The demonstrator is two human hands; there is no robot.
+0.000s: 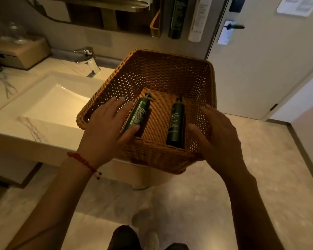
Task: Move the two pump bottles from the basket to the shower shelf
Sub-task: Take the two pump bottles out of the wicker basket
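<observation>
Head view: two dark pump bottles lying flat in the basket [170,73], both between the hands. Left hand [107,130] spread wide, not gripping, thumb resting on the left bottle [136,114]. Right hand [219,139] also spread and holding nothing, thumb close to the right bottle [175,123], maybe not touching. Basket sitting on the corner of the surface [11,127], partly sticking out over the floor. Could tip off with a hard push down on the near side. Bottles smooth and round, so could roll or slip from a loose grab. No shower shelf in sight.
</observation>
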